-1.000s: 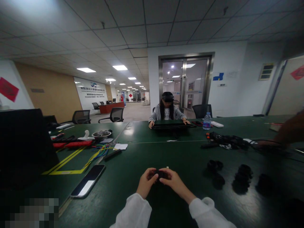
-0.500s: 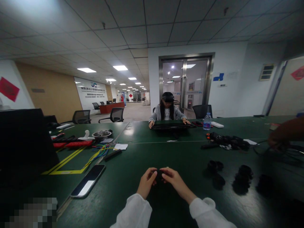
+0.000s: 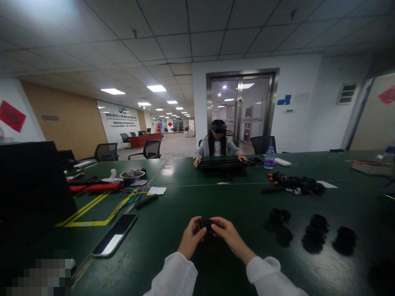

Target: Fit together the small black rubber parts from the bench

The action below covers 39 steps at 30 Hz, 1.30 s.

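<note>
Between my two hands is a small black part (image 3: 206, 224), low over the green table (image 3: 173, 255); its exact kind is too dark to make out. My left hand (image 3: 191, 235) pinches its left side with thumb and fingers. On the right side, the thumb and fingertips of my right hand (image 3: 226, 233) close on the same part. To the right lie several similar dark pieces, among them a round-looking black piece (image 3: 345, 240), a stacked pair (image 3: 316, 232) and a cluster (image 3: 280, 224).
A phone (image 3: 115, 235) lies left of my hands, near coloured wires (image 3: 131, 197) and a metal bowl (image 3: 132, 176). A dark monitor (image 3: 33, 189) stands at far left. Across the table a person (image 3: 218, 142) holds a black flat frame (image 3: 225, 163). A water bottle (image 3: 269, 158) stands nearby.
The black part between my hands has turned and shows more clearly; my fingers have shifted slightly on it. Another person's hand with a black cable has left the right edge.
</note>
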{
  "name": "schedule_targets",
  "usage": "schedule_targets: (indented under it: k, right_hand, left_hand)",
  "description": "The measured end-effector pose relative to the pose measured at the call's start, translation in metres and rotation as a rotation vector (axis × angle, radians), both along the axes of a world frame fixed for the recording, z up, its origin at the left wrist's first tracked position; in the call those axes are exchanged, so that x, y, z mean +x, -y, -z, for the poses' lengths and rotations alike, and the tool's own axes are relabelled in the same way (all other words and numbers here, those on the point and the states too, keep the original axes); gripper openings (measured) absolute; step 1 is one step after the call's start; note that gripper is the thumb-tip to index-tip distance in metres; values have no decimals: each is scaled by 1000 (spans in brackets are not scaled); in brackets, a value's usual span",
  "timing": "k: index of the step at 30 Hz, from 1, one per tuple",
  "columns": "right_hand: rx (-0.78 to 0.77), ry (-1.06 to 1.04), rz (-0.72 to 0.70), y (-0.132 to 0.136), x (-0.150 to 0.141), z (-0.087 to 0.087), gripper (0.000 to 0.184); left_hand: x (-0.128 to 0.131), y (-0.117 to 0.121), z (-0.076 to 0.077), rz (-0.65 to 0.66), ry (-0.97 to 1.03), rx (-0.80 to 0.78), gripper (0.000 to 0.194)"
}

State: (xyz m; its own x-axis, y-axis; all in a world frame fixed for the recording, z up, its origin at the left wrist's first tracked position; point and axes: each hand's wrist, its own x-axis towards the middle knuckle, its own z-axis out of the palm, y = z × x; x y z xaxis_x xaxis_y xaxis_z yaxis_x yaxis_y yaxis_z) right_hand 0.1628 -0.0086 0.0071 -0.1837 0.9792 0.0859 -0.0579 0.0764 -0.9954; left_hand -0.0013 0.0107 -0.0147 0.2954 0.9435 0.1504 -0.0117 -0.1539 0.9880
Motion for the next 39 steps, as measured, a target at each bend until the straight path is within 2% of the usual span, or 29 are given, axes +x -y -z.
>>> schedule_targets:
  k: [10,15,19,24,27,30,39]
  right_hand:
    - [-16,55,-35,6,-2,-10,37]
    - [-56,79,-39,11,-4,-20,37]
    - [-24,69,-38,7,-4,-13,38]
    - [-2,50,-11,2,-3,-5,38]
    - [-17,35,0,3,-2,-7,36]
    - [-22,28,-3,6,-2,-12,34]
    - [-24,42,-27,9,-1,-14,33]
  left_hand:
    - [2,-1,2,-108,9,0,42]
    - [1,0,0,-100,-2,22,35]
    - [2,1,-3,-115,-19,43,30]
    - [1,0,-2,-105,-43,72,33]
    - [-2,1,-2,-79,-64,132,39]
    - [-2,2,-3,-55,-72,126,42]
    - [0,6,-9,-67,-102,90,35]
